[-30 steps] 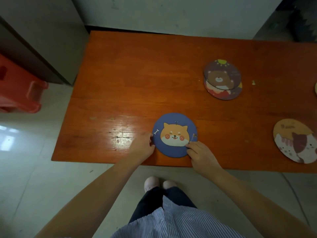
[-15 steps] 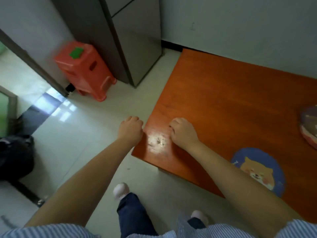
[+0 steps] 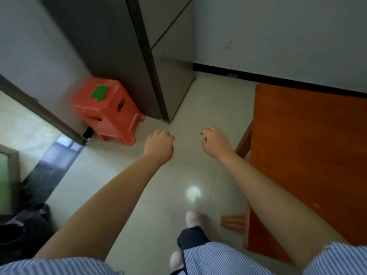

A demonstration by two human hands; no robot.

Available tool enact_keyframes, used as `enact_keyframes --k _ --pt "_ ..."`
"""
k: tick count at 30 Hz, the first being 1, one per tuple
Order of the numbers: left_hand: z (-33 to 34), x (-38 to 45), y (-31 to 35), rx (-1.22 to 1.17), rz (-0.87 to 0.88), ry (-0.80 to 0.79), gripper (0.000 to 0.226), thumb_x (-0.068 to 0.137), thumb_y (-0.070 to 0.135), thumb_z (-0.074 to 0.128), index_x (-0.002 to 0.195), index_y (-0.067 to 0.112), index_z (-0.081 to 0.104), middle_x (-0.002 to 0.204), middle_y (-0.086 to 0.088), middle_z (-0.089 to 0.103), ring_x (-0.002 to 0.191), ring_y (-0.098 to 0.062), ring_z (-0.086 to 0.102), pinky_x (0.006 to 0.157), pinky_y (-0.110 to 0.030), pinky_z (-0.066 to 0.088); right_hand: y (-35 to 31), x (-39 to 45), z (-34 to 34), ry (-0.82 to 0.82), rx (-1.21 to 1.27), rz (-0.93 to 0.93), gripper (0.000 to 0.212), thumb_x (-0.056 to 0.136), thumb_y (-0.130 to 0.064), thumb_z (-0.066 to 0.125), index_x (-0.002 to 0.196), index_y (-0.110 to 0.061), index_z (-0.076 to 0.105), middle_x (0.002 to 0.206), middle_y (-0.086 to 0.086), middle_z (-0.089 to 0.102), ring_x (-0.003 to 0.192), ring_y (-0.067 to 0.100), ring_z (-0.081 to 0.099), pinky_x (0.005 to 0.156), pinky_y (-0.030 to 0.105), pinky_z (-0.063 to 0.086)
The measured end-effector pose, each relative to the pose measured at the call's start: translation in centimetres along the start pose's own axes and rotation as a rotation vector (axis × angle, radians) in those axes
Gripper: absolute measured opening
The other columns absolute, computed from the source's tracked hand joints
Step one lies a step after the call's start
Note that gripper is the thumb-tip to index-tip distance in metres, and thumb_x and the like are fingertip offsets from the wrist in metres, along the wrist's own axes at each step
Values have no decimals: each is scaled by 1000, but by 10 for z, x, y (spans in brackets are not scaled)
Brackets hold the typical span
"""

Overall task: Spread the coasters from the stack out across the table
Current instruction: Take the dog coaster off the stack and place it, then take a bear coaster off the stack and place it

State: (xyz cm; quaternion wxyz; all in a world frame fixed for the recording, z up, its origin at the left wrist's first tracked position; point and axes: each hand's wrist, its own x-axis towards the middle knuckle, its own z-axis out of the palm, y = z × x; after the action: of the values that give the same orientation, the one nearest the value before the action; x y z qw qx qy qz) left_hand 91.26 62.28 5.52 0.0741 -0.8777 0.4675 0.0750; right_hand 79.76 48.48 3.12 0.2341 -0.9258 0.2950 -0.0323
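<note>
No coaster is in view. Only the left part of the orange wooden table (image 3: 309, 139) shows, at the right of the frame, and it is bare. My left hand (image 3: 159, 145) hangs over the floor as a closed fist with nothing in it. To its right, still left of the table's edge, my right hand (image 3: 215, 142) is also over the floor, fingers loosely curled and slightly apart, holding nothing.
An orange plastic stool (image 3: 107, 110) with a green patch on top stands on the floor at the left, beside a tall grey cabinet (image 3: 158, 56). A dark bag (image 3: 21, 233) lies at the lower left. Pale floor tiles (image 3: 158, 195) stretch below my arms.
My view has swung left, away from the table, so the dog coaster and the other coasters left the frame. Both hands came off the table and now hang over the floor.
</note>
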Motion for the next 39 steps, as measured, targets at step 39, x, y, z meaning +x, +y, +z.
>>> enact_keyframes --k 39 --pt "-71 325 544 184 1608 0 23 92 19 44 105 5 57 108 -16 59 104 -33 53 81 -40 47 376 -61 -185 713 34 1534 23 94 -9 50 110 0 63 108 18 66 100 31 60 85 39 53"
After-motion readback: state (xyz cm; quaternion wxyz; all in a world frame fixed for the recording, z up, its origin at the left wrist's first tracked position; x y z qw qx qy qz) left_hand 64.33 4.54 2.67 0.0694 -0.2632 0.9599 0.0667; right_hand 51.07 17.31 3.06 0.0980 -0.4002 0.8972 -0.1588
